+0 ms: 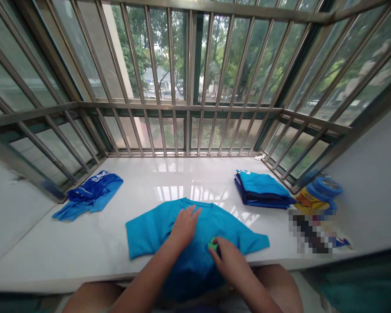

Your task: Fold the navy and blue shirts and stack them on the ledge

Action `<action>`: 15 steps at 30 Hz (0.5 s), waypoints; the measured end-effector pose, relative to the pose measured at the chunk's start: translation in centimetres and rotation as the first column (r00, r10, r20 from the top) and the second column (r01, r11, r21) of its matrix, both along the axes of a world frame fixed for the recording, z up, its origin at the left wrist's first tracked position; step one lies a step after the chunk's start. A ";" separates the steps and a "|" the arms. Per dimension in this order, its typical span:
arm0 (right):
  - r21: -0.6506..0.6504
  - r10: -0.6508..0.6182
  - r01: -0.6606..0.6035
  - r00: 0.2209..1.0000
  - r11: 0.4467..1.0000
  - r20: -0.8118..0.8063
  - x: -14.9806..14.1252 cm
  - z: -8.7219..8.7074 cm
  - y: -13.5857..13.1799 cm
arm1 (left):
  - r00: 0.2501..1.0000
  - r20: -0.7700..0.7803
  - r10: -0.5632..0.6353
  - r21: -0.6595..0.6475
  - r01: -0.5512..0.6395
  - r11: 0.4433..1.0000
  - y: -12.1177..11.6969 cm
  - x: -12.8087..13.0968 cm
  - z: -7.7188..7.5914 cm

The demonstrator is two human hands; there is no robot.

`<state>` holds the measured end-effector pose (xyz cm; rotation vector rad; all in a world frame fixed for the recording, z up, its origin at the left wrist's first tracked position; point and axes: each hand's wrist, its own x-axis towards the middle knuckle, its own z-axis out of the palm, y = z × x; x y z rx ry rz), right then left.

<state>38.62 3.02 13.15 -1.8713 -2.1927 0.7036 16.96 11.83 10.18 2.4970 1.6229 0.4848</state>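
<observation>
A bright blue short-sleeved T-shirt (150,226) lies spread on the white ledge, its collar toward the window and its lower part hanging over the front edge by my legs. My left hand (185,226) rests on the upper chest of the shirt, fingers stretched out and holding nothing. Over the right side of the chest, my right hand (228,256) is closed on a small green thing (212,244) with a dark part beside it. My fingers cover much of it, so its kind cannot be made out.
Folded blue and dark garments (263,189) are stacked at the right. A crumpled blue garment (91,193) lies at the left. A blue-lidded yellow container (319,193) stands by the right wall, near a blurred-out patch. Metal window bars (189,106) enclose the ledge (84,248).
</observation>
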 end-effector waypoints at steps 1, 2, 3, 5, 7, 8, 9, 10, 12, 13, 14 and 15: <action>0.048 -0.044 0.041 0.997 0.998 0.058 1.1 -1.0 0.7 | 0.997 0.001 0.076 -0.008 -0.076 0.997 -0.3 -2.4 -1.3; 0.092 -0.086 0.075 0.989 0.993 0.118 2.0 -2.0 1.4 | 0.989 0.004 0.149 -0.007 -0.149 0.989 -0.5 -4.8 -2.3; 0.135 -0.127 0.104 0.977 0.985 0.174 2.9 -2.9 2.0 | 0.981 0.009 0.195 0.001 -0.195 0.981 -0.8 -7.1 -2.9; 0.232 -0.218 0.159 0.943 0.960 0.253 4.2 -4.3 3.1 | 0.967 0.021 0.256 0.026 -0.256 0.966 -1.6 -10.8 -3.4; 0.325 -0.310 0.215 0.910 0.921 0.275 5.0 -5.4 4.0 | 0.941 0.042 0.335 0.093 -0.338 0.937 -2.5 -13.3 -3.4; 0.350 -0.333 0.228 0.901 0.908 0.277 5.2 -5.7 4.3 | 0.922 0.050 0.385 0.130 -0.388 0.913 -2.9 -14.2 -3.2; 0.355 -0.337 0.228 0.897 0.907 0.284 5.5 -5.8 4.6 | 0.900 0.052 0.433 0.160 -0.435 0.886 -3.2 -15.0 -3.1; 0.337 -0.323 0.218 0.898 0.916 0.297 5.7 -5.9 4.8 | 0.882 0.044 0.469 0.171 -0.469 0.866 -3.4 -15.8 -2.9; 0.256 -0.249 0.167 0.911 0.952 0.330 6.0 -5.5 5.2 | 0.861 0.000 0.508 0.124 -0.504 0.855 -3.6 -17.2 -2.5; 0.216 -0.206 0.137 0.917 0.967 0.341 6.1 -5.3 5.3 | 0.866 -0.024 0.500 0.072 -0.497 0.865 -3.5 -17.8 -2.3; 0.191 -0.170 0.109 0.924 0.976 0.342 6.2 -5.1 5.3 | 0.877 -0.037 0.479 0.017 -0.479 0.878 -3.4 -18.3 -2.2; 0.183 -0.140 0.083 0.935 0.980 0.327 6.4 -4.9 5.3 | 0.891 -0.032 0.453 -0.030 -0.454 0.890 -3.4 -18.8 -2.2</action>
